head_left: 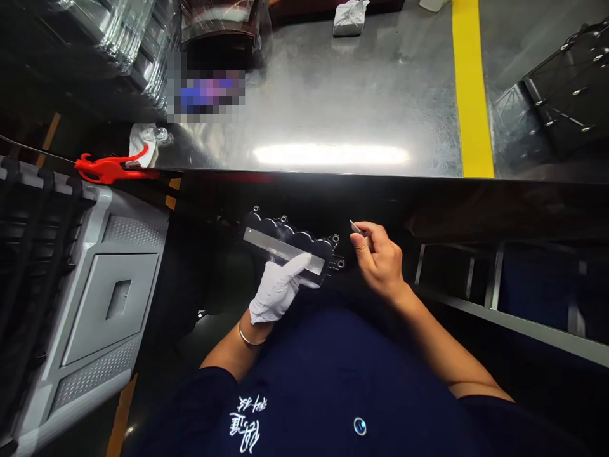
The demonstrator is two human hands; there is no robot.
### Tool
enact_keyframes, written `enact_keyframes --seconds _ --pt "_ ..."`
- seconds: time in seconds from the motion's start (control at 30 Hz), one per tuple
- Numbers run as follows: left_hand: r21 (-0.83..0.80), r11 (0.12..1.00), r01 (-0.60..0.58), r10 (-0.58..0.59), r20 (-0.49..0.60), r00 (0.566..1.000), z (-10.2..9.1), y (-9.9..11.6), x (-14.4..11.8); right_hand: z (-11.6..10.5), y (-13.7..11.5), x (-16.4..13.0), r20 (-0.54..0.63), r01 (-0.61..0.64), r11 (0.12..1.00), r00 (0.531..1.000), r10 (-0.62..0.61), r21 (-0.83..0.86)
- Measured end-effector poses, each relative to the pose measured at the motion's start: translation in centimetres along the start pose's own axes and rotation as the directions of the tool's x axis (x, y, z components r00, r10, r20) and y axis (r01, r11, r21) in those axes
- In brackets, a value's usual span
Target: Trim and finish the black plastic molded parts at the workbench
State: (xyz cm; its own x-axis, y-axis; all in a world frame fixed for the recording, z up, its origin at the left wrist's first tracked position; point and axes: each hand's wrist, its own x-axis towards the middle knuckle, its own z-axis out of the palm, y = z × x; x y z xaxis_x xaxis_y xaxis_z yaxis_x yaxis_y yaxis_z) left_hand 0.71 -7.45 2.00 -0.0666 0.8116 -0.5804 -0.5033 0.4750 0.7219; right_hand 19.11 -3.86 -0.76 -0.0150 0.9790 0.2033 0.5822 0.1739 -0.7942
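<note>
My left hand [276, 291], in a white glove, is closed on a black molded part [304, 240] with a scalloped edge and small ringed lugs. A flat metal strip [266, 242] lies along the part's face, and my thumb presses on its right portion. To the right, my bare right hand [381, 261] pinches a small thin piece [354, 226] with a metallic-looking tip between thumb and forefinger. Most of that piece is hidden by the fingers, so its kind is unclear. It is held apart from the black part. Both hands are in front of the bench edge, above my lap.
Ahead is a metal bench [352, 108] crossed by yellow tape [473, 95]. A red tool [109, 170] lies near its left corner, with plastic-wrapped parts [137, 57] behind. A grey plastic crate [114, 304] stands left; a metal frame [495, 304] is right. White tissue [349, 19] sits far back.
</note>
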Motion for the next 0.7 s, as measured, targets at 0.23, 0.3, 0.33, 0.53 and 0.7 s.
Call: enact_keyframes --seconds 0.23,0.3,0.33,0.53,0.7 --pt "0.044 0.998 -0.049 0.053 -0.094 0.994 0.3 0.7 0.2 -0.7 -0.3 0.3 0.272 0.228 0.965 0.928 -0.255 0.126" --pt "0.063 0.997 -0.038 0.044 -0.093 0.995 0.3 0.8 0.0 -0.6 -0.5 0.3 0.252 0.243 0.965 0.932 -0.26 0.097" --pt "0.068 0.997 -0.032 0.038 -0.093 0.995 0.4 0.8 -0.1 -0.5 -0.5 0.3 0.233 0.24 0.968 0.939 -0.252 0.078" --pt "0.099 0.995 -0.023 0.034 -0.112 0.993 0.6 0.6 -0.4 -0.3 -0.7 0.3 0.233 0.227 0.974 0.946 -0.223 0.013" --pt "0.161 0.987 0.024 -0.016 -0.05 0.999 0.5 1.3 -0.4 -2.6 -0.9 1.8 0.6 0.256 0.959 0.751 -0.276 0.121"
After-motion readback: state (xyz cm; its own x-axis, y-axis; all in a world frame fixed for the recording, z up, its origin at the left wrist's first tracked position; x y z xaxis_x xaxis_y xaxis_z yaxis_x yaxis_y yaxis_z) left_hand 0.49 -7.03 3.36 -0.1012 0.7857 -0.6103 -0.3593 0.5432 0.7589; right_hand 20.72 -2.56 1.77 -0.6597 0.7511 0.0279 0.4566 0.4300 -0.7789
